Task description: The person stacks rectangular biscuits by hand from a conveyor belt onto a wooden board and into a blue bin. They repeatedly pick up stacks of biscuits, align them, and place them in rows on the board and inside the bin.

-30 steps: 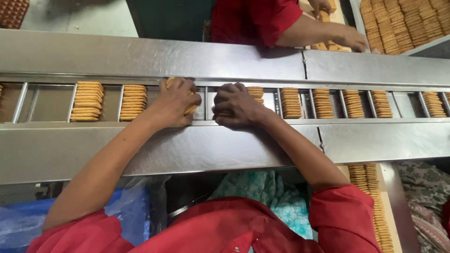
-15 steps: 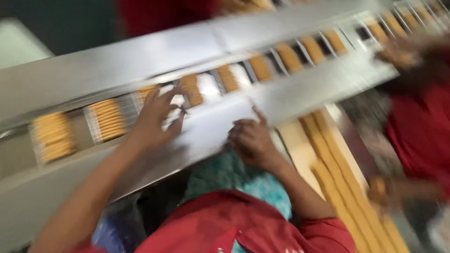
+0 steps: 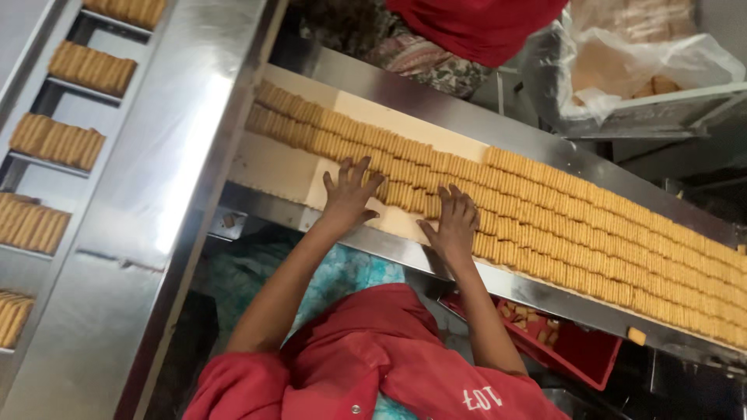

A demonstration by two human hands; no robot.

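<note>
Golden biscuit rows (image 3: 591,225) run packed on edge down a pale belt (image 3: 272,167) that slopes from upper left to lower right, boxed in by steel rails (image 3: 436,109). Both hands are down on the near rows, close to where the rows thin out on the left. Left hand (image 3: 348,193) has its fingers fanned wide and lies flat, fingertips on the biscuits and the heel on bare belt, so nothing is actually held there. Right hand (image 3: 454,222) is just beside it, fingers spread and a bit curled over the row tops, pressing on them rather than clasping; I can't see anything pinched in that grip either. Judging by the look, these things are light, dry, stiff and pretty crumbly, so a squeeze on one biscuit would probably snap it. Best bet would be to bracket a short run between the two palms at its ends and press inward evenly, keeping the stack upright so it doesn't fan out. Off to the left, a steel conveyor (image 3: 179,155) carries separate stacks of biscuits in slots (image 3: 78,68). A red bin (image 3: 572,354) with broken bits sits under the belt, and a person in red (image 3: 475,23) stands on the far side near a plastic bag (image 3: 638,58).
</note>
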